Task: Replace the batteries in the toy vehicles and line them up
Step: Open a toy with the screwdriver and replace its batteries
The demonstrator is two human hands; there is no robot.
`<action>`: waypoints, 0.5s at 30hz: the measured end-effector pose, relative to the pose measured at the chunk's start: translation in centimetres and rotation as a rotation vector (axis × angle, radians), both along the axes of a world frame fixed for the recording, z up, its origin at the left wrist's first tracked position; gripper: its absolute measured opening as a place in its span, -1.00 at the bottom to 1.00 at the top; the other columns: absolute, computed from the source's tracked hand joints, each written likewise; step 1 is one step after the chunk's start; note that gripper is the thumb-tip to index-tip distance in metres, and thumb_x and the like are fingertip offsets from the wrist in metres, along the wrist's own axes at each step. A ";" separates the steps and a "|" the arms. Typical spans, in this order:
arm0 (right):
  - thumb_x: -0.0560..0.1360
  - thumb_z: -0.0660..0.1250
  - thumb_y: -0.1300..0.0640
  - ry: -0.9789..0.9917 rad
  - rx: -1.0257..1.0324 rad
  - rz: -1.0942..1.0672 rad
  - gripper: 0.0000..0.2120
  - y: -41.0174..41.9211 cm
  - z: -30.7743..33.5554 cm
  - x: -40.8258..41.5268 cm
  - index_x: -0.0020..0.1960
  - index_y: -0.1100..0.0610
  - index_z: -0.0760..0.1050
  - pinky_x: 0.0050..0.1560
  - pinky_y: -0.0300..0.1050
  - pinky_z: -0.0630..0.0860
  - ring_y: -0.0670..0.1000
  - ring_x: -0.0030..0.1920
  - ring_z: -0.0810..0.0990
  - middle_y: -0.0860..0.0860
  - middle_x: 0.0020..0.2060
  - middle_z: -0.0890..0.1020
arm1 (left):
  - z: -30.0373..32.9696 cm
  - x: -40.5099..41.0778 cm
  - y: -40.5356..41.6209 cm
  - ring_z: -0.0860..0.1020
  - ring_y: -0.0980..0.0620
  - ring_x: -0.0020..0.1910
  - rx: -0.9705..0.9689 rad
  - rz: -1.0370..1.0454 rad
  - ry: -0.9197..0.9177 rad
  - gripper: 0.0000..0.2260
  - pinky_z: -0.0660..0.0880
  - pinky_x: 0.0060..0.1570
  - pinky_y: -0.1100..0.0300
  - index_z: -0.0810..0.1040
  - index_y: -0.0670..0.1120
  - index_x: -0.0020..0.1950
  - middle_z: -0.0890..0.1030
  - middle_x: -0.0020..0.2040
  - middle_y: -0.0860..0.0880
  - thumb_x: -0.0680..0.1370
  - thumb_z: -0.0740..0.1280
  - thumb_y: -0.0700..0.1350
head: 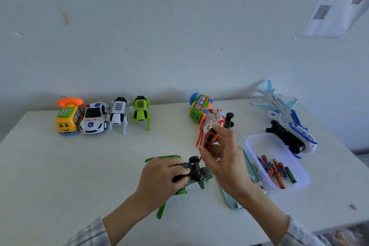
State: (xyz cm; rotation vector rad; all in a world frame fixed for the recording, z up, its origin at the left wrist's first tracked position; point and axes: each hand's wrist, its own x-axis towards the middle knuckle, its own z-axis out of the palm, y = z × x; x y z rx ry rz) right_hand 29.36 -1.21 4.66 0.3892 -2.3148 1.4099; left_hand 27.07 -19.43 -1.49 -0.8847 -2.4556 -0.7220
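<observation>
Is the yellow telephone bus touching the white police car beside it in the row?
Touching. In the head view the yellow telephone bus and the white police car stand side by side, and the car's flank meets the bus's side with no table showing between them.

Low in the frame's centre, the left hand (159, 175) grips an upturned green plastic toy helicopter (196, 173) on the white table (60, 166) while the right hand (223, 158) holds an orange-and-black screwdriver (210, 136) over it, beside a clear plastic tub of batteries (277, 170) at right.
</observation>
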 end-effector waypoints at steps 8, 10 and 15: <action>0.47 0.38 0.31 -0.024 -0.128 0.206 -0.64 0.4 1.6 -0.1 0.14 -0.03 0.42 0.06 -0.02 0.60 0.00 0.04 0.65 -0.08 0.03 0.64 | 0.5 0.0 0.1 0.59 0.21 -0.29 -0.030 0.027 -0.020 -0.86 0.48 -0.32 0.31 0.70 0.09 -0.22 0.67 -0.20 0.18 0.29 0.46 0.09; 0.41 0.45 0.32 0.036 -0.086 0.232 -0.63 0.4 1.4 -0.4 0.12 0.01 0.48 0.01 -0.08 0.61 -0.02 -0.05 0.68 0.00 -0.08 0.66 | 0.4 -0.1 0.1 0.58 0.22 -0.28 -0.031 0.024 -0.028 -0.86 0.47 -0.32 0.31 0.70 0.09 -0.22 0.67 -0.19 0.18 0.28 0.46 0.08; 0.30 0.55 0.26 0.264 -0.063 0.121 -0.65 -0.5 0.6 -0.8 0.00 0.09 0.51 -0.20 -0.26 0.55 -0.06 -0.25 0.58 0.07 -0.27 0.57 | 0.2 -0.3 0.1 0.58 0.22 -0.29 -0.015 0.022 -0.046 -0.86 0.40 -0.28 0.37 0.70 0.08 -0.20 0.66 -0.20 0.19 0.30 0.46 0.09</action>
